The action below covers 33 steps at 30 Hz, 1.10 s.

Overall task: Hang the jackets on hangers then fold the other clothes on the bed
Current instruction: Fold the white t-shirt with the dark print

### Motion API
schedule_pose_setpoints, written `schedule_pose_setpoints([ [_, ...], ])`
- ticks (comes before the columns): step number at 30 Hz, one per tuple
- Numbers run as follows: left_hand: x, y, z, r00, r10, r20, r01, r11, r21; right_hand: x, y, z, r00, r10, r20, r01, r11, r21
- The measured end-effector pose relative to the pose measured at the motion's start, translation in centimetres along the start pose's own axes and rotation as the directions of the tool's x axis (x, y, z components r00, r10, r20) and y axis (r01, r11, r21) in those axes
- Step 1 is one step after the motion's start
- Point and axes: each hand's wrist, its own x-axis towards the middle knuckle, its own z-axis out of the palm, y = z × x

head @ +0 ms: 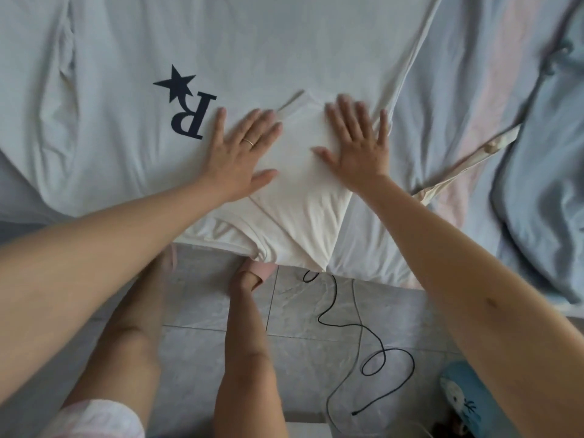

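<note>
T-shirt [126,137] in white soft jersey, printed with a navy star and letter R [186,105], lies spread flat across the bed [442,99]. Its near edge droops over the bed's side toward the grey tiled floor [205,311]. The print reads upside down from here, so the neck end probably faces the person. The cloth looks light, limp and quick to crease. It will likely not keep a fold unless pressed, and should slide readily on the sheet. It is best pinched at a shoulder seam or side edge, laid over, then smoothed with the palm.

Just right of the print, the left hand [240,153], wearing a thin gold ring [248,141], lies palm down. Its fingers [268,121] are straight and spread, gripping nothing. Between the two hands a doubled panel of the cloth [300,178] lies over the shirt body. It has a hemmed band at its far tip, but I cannot tell whether that is sleeve or collar. The right hand [357,143] presses the panel's other side, its fingers [344,109] likewise flat and splayed. Both forearms reach forward with wrists low.

Further right, a cream strip of fabric with a button [474,153] lies on the pale blue and pink striped sheet. A crumpled blue blanket [543,184] lies beyond it. A thin black cable [347,327] loops on the floor.
</note>
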Motion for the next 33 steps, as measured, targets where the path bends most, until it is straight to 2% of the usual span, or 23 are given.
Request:
schedule_pose_setpoints([
  [2,0.0,-0.4,-0.7,0.998,-0.064,0.009,0.064,0.998,0.003,0.1,0.7,-1.3,0.992,0.118,0.035,-0.119,0.992,0.045],
  [3,-0.2,-0.1,-1.1,0.998,-0.065,-0.002,0.065,0.998,-0.001,-0.2,0.6,-1.8,0.990,0.137,-0.014,-0.136,0.989,0.057],
  [5,0.1,0.8,-1.8,0.997,0.004,-0.078,-0.004,1.000,-0.003,-1.4,-0.9,-2.7,0.987,0.074,-0.144,-0.059,0.993,0.105],
  [7,1.5,1.8,-2.2,0.981,0.150,-0.125,-0.148,0.989,0.026,-3.7,-3.5,-2.2,0.987,-0.011,-0.158,0.031,0.992,0.121],
  [9,3.3,2.6,-2.4,0.958,0.266,-0.110,-0.259,0.963,0.076,-7.3,-6.3,-0.6,1.000,0.009,-0.024,-0.005,0.988,0.154],
  [10,3.8,2.5,-2.3,0.960,0.271,-0.071,-0.263,0.959,0.103,-9.5,-7.2,0.2,0.998,0.018,0.052,-0.027,0.986,0.163],
  [14,4.2,0.8,-1.2,0.992,0.127,-0.028,-0.125,0.991,0.055,-16.6,-5.6,3.7,0.975,-0.025,0.220,0.017,0.999,0.036],
  [17,3.1,-0.7,-1.3,0.997,0.076,-0.021,-0.077,0.996,-0.052,-18.8,-5.5,2.8,0.945,0.109,0.308,-0.127,0.991,0.040],
  [19,0.7,-1.4,-0.7,0.997,0.072,-0.014,-0.074,0.992,-0.102,-19.4,-6.5,1.8,0.913,0.236,0.332,-0.286,0.952,0.110],
  [21,-2.8,-2.7,0.3,0.989,0.149,-0.012,-0.149,0.978,-0.147,-18.8,-8.2,0.5,0.878,0.373,0.301,-0.446,0.865,0.230],
  [23,-6.4,-4.9,0.1,0.983,0.180,-0.043,-0.186,0.952,-0.243,-17.2,-11.0,-0.4,0.838,0.507,0.201,-0.545,0.767,0.339],
  [24,-7.7,-5.0,-0.1,0.988,0.127,-0.089,-0.149,0.935,-0.322,-17.2,-11.7,-0.7,0.813,0.555,0.177,-0.577,0.725,0.375],
  [25,-10.7,-10.8,-1.6,0.989,-0.012,-0.145,-0.043,0.929,-0.367,-13.3,-17.1,-2.2,0.830,0.539,0.144,-0.541,0.716,0.440],
  [27,-11.9,-12.3,-2.8,0.928,-0.321,-0.188,0.194,0.848,-0.492,-12.1,-19.2,-2.1,0.839,0.530,0.126,-0.518,0.705,0.484],
  [28,-12.9,-15.1,-3.6,0.857,-0.485,-0.175,0.329,0.775,-0.539,-10.2,-21.7,-2.5,0.884,0.453,0.119,-0.448,0.743,0.498],
  [30,-13.9,-20.6,-4.3,0.651,-0.754,-0.086,0.512,0.521,-0.683,-6.2,-26.6,-3.4,0.953,0.290,0.082,-0.288,0.799,0.527],
  [32,-13.4,-25.5,-4.1,0.498,-0.867,0.012,0.479,0.264,-0.837,-2.4,-30.8,-4.4,0.976,0.216,0.036,-0.199,0.810,0.552],
  [33,-13.3,-28.1,-4.0,0.429,-0.903,0.030,0.438,0.178,-0.881,-0.1,-33.1,-5.4,0.977,0.211,0.018,-0.182,0.793,0.582],
])
